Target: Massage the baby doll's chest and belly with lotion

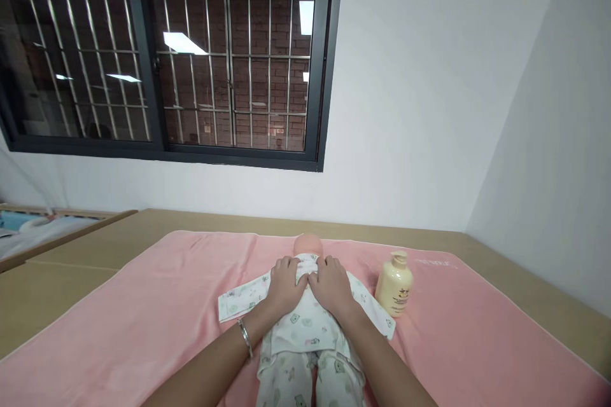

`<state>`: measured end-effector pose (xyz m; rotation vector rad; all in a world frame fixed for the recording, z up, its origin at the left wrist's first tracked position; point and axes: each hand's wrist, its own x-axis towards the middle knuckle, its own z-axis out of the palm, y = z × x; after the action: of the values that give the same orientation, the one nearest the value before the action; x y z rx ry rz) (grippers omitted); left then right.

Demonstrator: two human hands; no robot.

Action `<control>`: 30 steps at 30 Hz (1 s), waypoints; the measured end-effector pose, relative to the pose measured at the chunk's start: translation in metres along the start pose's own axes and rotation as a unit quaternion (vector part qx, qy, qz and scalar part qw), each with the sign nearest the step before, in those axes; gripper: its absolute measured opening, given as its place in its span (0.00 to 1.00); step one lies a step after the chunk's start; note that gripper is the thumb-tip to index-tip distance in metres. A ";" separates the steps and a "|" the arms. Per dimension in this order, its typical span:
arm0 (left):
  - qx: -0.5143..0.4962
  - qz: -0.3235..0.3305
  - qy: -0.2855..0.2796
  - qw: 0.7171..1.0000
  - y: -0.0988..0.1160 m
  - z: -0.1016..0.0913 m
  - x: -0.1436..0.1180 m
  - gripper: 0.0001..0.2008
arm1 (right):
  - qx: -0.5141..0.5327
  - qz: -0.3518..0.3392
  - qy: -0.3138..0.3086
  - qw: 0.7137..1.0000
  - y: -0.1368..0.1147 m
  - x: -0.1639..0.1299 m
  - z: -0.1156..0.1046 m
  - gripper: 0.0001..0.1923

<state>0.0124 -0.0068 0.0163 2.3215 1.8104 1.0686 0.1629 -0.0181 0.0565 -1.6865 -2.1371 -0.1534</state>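
Observation:
A bald baby doll [308, 244] lies on a pink towel [191, 305], its head pointing away from me. It wears a white top [305, 329] and matching white trousers [291, 378] with small green and pink prints, and the sleeves spread out to both sides. My left hand [286, 283] rests on the left side of the doll's upper body, fingers laid over the shoulder. On the other shoulder lies my right hand [330, 283], also with its fingers stretched out. Both thumbs nearly meet in the middle. Whether the doll is face up or face down, I cannot tell.
A cream pump bottle [395, 284] stands on the towel beside the doll's right-hand sleeve. The wooden table [71, 286] runs up to a white wall [405, 108] with a dark-framed, barred window [229, 156]. At far left is a bin-like area with white and blue items [42, 229].

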 end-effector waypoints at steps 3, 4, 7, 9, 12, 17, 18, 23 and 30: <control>0.018 0.000 0.012 1.000 0.000 0.000 -0.001 0.12 | -0.003 -0.048 0.007 0.999 0.002 -0.001 0.002 0.14; 0.025 0.004 0.017 1.000 0.000 0.000 -0.001 0.11 | -0.007 -0.054 0.010 0.998 0.002 -0.001 0.002 0.13; 0.034 0.024 0.028 0.999 -0.002 0.002 -0.002 0.08 | -0.022 -0.041 0.024 0.999 -0.001 0.000 0.003 0.12; 0.028 0.034 0.032 0.999 -0.003 0.003 -0.003 0.08 | -0.021 -0.017 0.031 0.999 -0.002 0.000 0.005 0.12; 0.025 0.028 0.029 0.999 -0.003 0.003 -0.002 0.10 | -0.005 0.009 0.023 1.000 -0.002 0.001 0.008 0.14; 0.037 0.007 0.008 0.999 0.000 0.000 -0.001 0.12 | 0.018 0.014 0.000 1.000 0.004 0.002 0.009 0.18; 0.036 0.005 0.007 0.999 0.000 0.000 -0.001 0.13 | 0.024 0.011 -0.009 1.000 0.005 0.003 0.009 0.19; 0.012 -0.003 0.000 1.000 -0.001 0.002 -0.001 0.16 | 0.040 0.009 -0.029 0.999 0.007 0.004 0.008 0.21; -0.016 0.033 0.005 0.999 -0.007 0.008 -0.004 0.20 | 0.038 -0.019 -0.004 0.999 0.005 0.000 0.006 0.19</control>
<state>0.0104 -0.0049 0.0056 2.3772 1.7200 1.1111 0.1660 -0.0152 0.0503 -1.6074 -2.1528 -0.0746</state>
